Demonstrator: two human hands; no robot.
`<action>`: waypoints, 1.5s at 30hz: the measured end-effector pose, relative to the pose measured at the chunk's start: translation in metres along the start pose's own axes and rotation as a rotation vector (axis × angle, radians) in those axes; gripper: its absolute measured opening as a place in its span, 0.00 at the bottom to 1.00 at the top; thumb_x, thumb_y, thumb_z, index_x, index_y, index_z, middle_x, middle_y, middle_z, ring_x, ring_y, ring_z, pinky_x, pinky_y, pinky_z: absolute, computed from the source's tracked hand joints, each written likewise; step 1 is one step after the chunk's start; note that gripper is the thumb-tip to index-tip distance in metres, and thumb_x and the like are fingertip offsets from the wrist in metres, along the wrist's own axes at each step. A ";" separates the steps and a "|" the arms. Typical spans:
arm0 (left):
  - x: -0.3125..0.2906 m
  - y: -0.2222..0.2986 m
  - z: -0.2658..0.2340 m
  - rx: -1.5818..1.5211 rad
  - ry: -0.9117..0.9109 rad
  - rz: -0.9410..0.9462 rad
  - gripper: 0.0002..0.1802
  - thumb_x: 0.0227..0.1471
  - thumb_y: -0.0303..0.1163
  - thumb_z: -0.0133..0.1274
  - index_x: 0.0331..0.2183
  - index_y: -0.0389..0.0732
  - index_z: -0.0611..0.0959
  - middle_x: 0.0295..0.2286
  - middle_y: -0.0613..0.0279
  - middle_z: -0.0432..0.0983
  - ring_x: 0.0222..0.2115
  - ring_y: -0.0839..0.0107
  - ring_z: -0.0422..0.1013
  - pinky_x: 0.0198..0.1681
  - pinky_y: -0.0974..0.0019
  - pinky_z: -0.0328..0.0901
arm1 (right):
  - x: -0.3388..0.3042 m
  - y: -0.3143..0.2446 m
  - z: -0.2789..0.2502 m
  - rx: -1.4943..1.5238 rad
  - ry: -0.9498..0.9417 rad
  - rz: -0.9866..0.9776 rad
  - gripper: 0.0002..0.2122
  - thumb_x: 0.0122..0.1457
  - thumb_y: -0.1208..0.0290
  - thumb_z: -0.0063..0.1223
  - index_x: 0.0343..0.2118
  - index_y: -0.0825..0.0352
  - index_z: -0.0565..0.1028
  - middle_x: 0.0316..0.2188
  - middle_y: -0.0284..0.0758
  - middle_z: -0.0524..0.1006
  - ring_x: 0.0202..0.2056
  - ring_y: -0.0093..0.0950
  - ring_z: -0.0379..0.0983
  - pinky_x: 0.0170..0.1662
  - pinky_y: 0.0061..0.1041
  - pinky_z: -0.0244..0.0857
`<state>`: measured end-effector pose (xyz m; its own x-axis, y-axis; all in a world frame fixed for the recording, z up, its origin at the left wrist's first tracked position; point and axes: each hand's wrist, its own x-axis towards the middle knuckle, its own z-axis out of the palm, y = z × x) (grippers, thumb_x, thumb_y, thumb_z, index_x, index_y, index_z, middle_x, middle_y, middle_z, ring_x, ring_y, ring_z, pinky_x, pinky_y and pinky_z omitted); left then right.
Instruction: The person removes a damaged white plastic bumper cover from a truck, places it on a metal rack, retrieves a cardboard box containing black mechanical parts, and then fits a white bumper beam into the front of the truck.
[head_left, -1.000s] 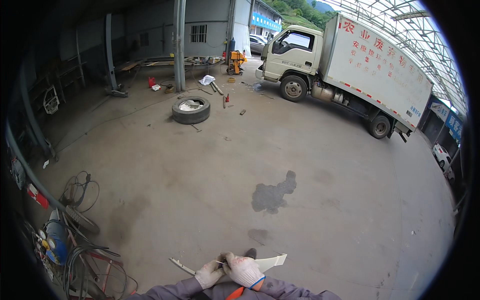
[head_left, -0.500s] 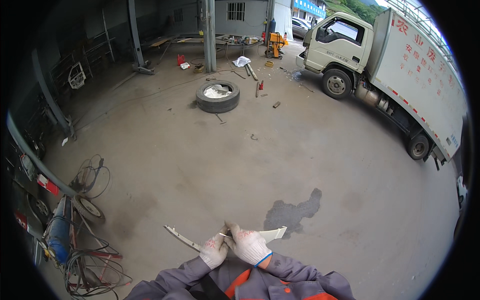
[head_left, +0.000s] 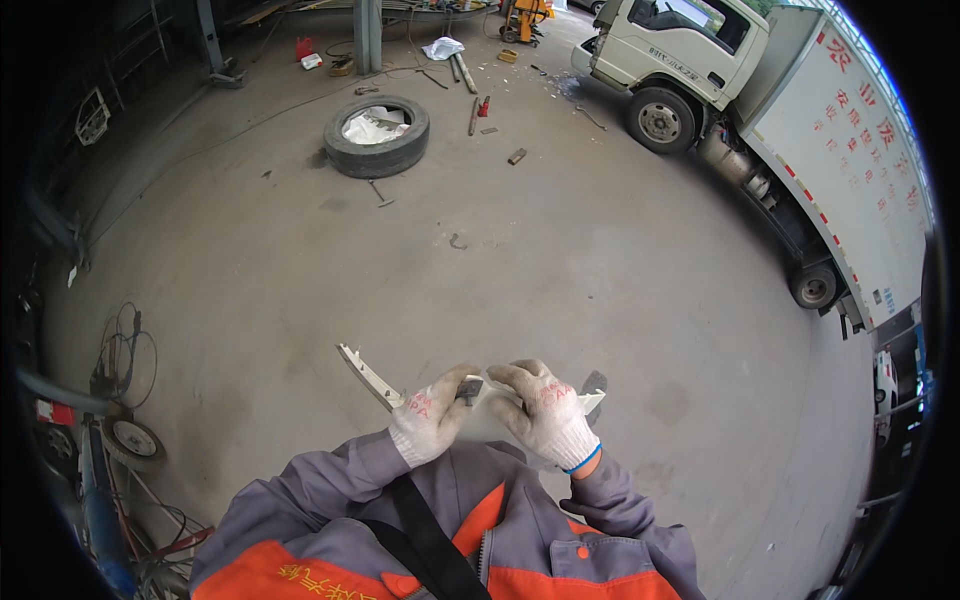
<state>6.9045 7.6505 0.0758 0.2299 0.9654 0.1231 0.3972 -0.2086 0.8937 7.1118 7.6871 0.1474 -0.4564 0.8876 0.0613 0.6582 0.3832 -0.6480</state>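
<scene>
Both my hands wear white knitted gloves and are raised in front of my body, a small gap between them. Closed fingers of my left hand (head_left: 428,415) grip a long, narrow cream trim strip (head_left: 370,378), which slants up to the left. A small dark grey piece (head_left: 470,387) shows at that hand's fingertips. My right hand (head_left: 550,412) is curled round a cream piece (head_left: 592,401), whose end sticks out at its right. Pale material also shows between the hands. Whether both cream ends belong to one strip, I cannot tell.
A tyre (head_left: 378,150) with white material inside lies on the concrete floor (head_left: 300,260). A white box truck (head_left: 830,150) stands at the right. At the left are a wheeled cart with a blue cylinder (head_left: 100,510) and looped cables (head_left: 125,355). Tools and scraps lie beyond the tyre.
My hands have moved apart and forward from being pressed together. The dark grey piece now shows at my left fingertips. The view has tilted down and turned slightly.
</scene>
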 end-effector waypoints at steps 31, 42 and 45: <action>0.813 -0.127 0.004 0.110 0.097 0.148 0.21 0.57 0.27 0.51 0.52 0.32 0.74 0.37 0.44 0.80 0.36 0.47 0.78 0.38 0.52 0.72 | 0.678 0.421 -0.272 -0.020 -0.214 -0.094 0.13 0.60 0.63 0.55 0.45 0.64 0.77 0.34 0.42 0.79 0.34 0.43 0.79 0.35 0.40 0.73; 1.120 -0.191 -0.042 0.108 -0.088 0.160 0.20 0.57 0.30 0.51 0.51 0.33 0.75 0.34 0.44 0.80 0.33 0.47 0.77 0.35 0.49 0.71 | 0.926 0.535 -0.348 0.000 -0.072 0.035 0.09 0.59 0.66 0.56 0.39 0.64 0.78 0.30 0.42 0.79 0.32 0.44 0.78 0.35 0.40 0.72; 1.191 -0.202 -0.062 0.087 -0.169 0.113 0.22 0.56 0.31 0.54 0.51 0.34 0.75 0.36 0.44 0.80 0.35 0.46 0.78 0.37 0.49 0.71 | 0.988 0.573 -0.359 0.082 -0.101 0.033 0.10 0.59 0.65 0.56 0.39 0.65 0.79 0.31 0.42 0.80 0.33 0.44 0.78 0.35 0.40 0.72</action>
<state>7.0432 8.8518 0.0682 0.4201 0.8967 0.1393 0.4343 -0.3334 0.8368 7.2527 8.8754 0.1087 -0.4960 0.8676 -0.0357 0.6247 0.3280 -0.7086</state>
